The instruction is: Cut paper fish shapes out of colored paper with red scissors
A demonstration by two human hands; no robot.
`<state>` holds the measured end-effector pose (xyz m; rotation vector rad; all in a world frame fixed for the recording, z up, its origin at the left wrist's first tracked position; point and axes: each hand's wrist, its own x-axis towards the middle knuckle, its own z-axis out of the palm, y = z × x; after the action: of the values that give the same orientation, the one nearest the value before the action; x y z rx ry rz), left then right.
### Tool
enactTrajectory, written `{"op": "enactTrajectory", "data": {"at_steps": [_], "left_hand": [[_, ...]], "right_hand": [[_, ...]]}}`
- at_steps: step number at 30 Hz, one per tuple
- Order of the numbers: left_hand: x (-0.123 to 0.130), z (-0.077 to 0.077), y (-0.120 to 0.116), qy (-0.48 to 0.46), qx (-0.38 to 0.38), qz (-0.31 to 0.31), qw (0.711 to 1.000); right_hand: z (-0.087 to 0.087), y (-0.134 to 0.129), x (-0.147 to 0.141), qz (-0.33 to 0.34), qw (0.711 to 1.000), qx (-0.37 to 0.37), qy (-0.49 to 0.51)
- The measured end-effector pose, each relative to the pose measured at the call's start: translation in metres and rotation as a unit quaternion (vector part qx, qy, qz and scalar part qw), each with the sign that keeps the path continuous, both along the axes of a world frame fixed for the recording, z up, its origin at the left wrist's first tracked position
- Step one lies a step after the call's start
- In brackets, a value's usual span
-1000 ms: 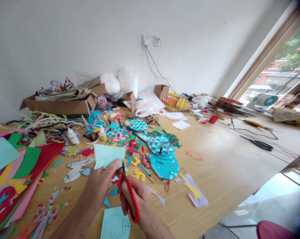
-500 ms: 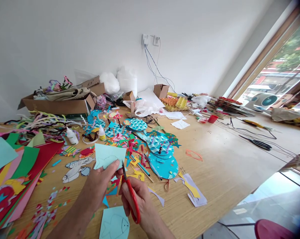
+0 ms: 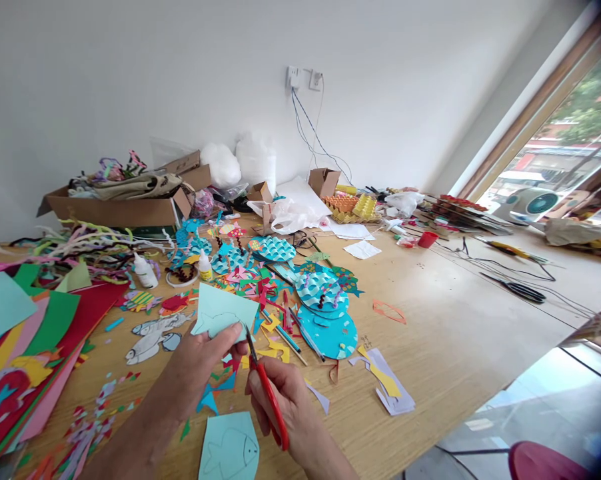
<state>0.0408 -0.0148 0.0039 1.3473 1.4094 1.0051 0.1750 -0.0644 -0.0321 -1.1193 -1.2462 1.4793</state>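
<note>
Pinched in my left hand is a light blue sheet of paper with a fish outline drawn on it. My right hand grips red-handled scissors, whose dark blades meet the sheet's right edge beside my left fingertips. Whether the blades are apart there is hard to see. On the table below lies a second light blue sheet bearing a drawn fish with an eye and mouth line. Coloured paper scraps lie under my hands.
Left are stacked coloured papers, cut-out fish and two glue bottles. Ahead sit blue patterned discs and markers. A cardboard box stands at the back. Black scissors and cords lie right. The table edge runs along the right.
Both hands have shifted slightly to the right with the paper and scissors. The held sheet has tilted a little, its right side lower.
</note>
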Motion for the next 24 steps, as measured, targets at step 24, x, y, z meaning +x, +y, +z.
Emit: {"op": "enactTrajectory", "data": {"at_steps": [24], "left_hand": [[-0.0031,-0.0002,0.0,-0.041,-0.077,-0.057,0.995]], "right_hand": [[-0.0032,-0.0005,0.0042,0.025,1.0,0.003,0.016]]}}
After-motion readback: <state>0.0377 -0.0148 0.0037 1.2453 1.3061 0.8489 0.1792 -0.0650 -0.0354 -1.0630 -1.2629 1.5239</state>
